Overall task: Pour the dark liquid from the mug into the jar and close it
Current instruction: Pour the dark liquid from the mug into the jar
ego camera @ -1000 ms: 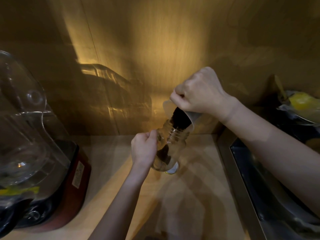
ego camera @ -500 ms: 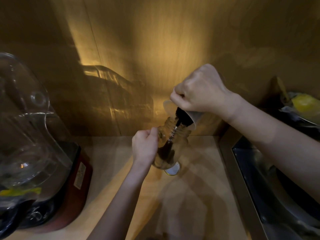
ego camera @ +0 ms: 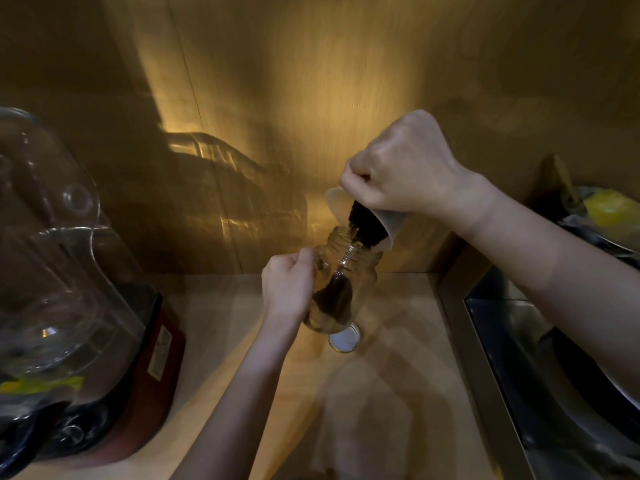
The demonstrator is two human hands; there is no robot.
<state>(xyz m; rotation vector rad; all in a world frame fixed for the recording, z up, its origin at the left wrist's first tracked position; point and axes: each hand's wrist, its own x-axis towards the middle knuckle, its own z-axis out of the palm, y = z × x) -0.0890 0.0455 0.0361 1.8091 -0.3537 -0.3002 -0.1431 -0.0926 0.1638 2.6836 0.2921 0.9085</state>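
Note:
My right hand (ego camera: 401, 168) grips a pale mug (ego camera: 391, 221) tipped steeply down, its mouth over the neck of a clear glass jar (ego camera: 360, 268). Dark liquid (ego camera: 362, 225) runs from the mug's rim into the jar and pools dark (ego camera: 336, 299) in its lower part. My left hand (ego camera: 287, 289) holds the jar by its left side, tilted toward the mug, just above the wooden counter (ego camera: 381, 393). The jar's round lid (ego camera: 344, 339) lies on the counter right below the jar, white inside facing up.
A blender with a clear jug (ego camera: 52, 254) and red base (ego camera: 149, 358) stands at the left. A metal sink (ego camera: 540, 358) runs along the right edge, with dishes and something yellow (ego camera: 609, 206) behind it. A wooden wall closes the back.
The mug has tipped further and the stream keeps running. The dark pool in the jar has grown. Both hands stay nearly in place.

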